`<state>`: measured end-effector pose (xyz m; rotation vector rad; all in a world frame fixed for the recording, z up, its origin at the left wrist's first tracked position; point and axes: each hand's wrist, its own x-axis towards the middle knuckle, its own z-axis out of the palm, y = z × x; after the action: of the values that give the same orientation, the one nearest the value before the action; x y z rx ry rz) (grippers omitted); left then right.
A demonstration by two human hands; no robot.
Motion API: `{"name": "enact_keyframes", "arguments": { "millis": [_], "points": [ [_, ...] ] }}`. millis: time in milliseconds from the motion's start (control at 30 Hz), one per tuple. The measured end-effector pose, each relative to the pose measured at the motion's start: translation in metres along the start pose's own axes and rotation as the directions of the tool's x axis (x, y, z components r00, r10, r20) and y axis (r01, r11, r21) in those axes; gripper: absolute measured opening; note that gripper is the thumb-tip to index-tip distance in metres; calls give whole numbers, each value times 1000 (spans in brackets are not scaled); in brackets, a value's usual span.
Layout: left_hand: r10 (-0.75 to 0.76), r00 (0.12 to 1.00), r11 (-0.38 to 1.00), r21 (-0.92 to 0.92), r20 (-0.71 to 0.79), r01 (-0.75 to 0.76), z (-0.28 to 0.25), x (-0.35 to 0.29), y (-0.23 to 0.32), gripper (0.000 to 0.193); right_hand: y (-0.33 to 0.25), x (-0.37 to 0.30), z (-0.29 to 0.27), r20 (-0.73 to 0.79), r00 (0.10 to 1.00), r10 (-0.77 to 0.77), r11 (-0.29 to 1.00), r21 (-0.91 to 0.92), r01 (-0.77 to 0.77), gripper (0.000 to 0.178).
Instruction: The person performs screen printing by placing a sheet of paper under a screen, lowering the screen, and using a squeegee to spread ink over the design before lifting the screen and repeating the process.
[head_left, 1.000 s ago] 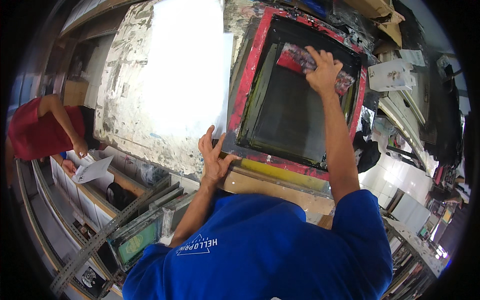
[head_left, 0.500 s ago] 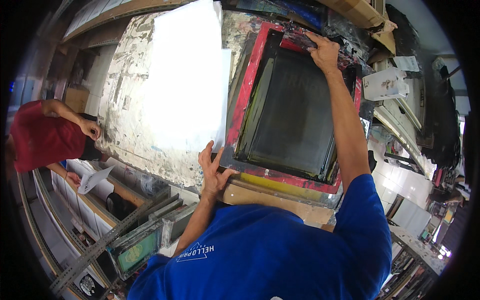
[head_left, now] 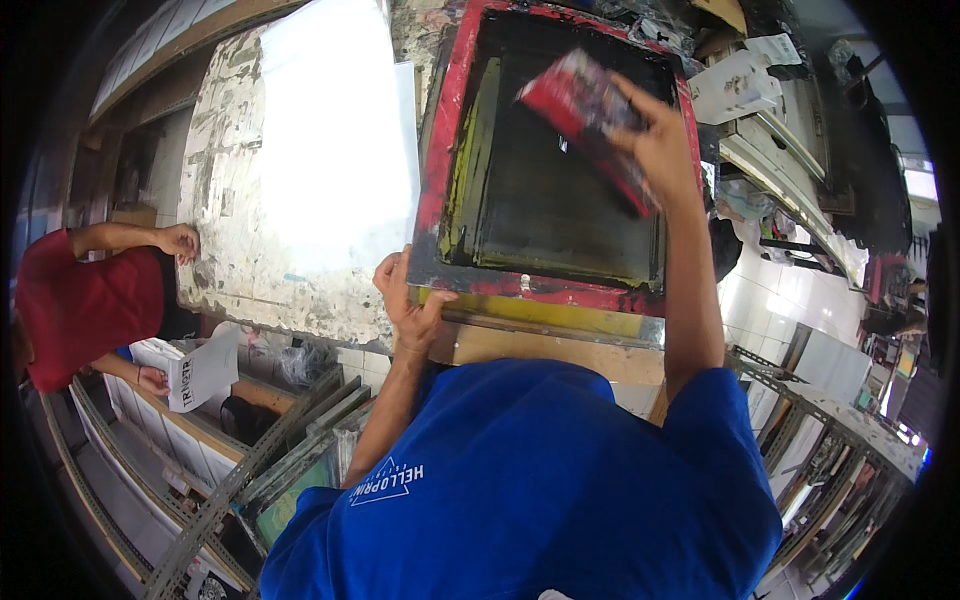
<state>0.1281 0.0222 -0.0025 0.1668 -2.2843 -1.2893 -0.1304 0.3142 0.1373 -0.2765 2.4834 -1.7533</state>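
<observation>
A screen-printing frame (head_left: 434, 190) with red and black ink-smeared edges lies in front of me. Its dark mesh (head_left: 530, 200) has yellowish streaks along the left side. My right hand (head_left: 655, 140) is closed on a squeegee (head_left: 585, 115), a long red and black bar, tilted above the mesh and smeared by motion. Whether its blade touches the mesh I cannot tell. At the frame's near left corner, my left hand (head_left: 408, 305) grips the edge, thumb along the near side. White paper sheets (head_left: 335, 150) lie on the stained table just left of the frame.
The worn, paint-marked table (head_left: 225, 165) extends left. Beyond it a person in a red shirt (head_left: 95, 300) rests one hand at its edge and holds a printed white sheet (head_left: 203, 372). Framed screens (head_left: 290, 490) stand below left. A white box (head_left: 735, 88) sits at right.
My right hand has come nearer from the frame's far edge, bringing the squeegee over the mesh. My left hand stays at the corner. The view has shifted; the other person's sheet shows more fully.
</observation>
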Motion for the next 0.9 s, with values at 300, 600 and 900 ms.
{"name": "enact_keyframes", "arguments": {
  "millis": [300, 600, 900],
  "points": [
    [92, 933, 952, -244, -347, -184, 7, 106, 87, 90, -160, -102, 9, 192, 887, -419, 541, -732, 414, 70],
    [88, 934, 899, -376, -347, -225, 98, 254, 65, 30, -242, -13, -32, 80, 826, -558, 685, -518, 513, 52],
    [-18, 937, 847, 503, 349, -171, 233, 305, -71, 36, -261, 21, -51, 125, 798, -590, 624, -557, 549, 40]
  ]
}}
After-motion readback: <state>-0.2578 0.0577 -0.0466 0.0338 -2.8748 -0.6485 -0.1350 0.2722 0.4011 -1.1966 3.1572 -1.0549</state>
